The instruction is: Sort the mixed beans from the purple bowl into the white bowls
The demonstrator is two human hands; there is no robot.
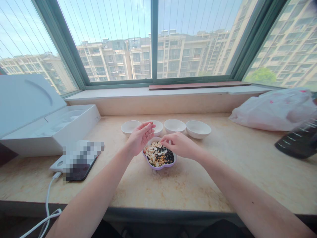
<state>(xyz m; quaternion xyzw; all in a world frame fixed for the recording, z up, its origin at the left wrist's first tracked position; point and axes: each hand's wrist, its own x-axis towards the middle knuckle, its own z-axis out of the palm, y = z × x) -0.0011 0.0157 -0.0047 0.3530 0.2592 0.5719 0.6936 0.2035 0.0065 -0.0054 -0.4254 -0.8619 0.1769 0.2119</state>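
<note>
A purple-rimmed, lobed bowl (160, 167) stands on the counter in front of me, filled with black beans, yellowish beans and pale flat seeds or nuts. My left hand (140, 138) is raised at the bowl's far left side, palm partly turned up. Between its thumb and fingertips shows a small brown piece (152, 123), too small to name. Over the far right part of the bowl, my right hand (177, 144) has its fingers drawn together just above the contents; what they pinch, if anything, is hidden. Behind the hands is a row of white bowls (198, 129), one partly covered by my left hand.
On the left lie an open white box (74, 132), a phone (83, 170) and a white device with a cable (56, 175). At the right are a white plastic bag (272, 110) and a dark bottle (297, 142). A window ledge (119, 94) runs behind the counter.
</note>
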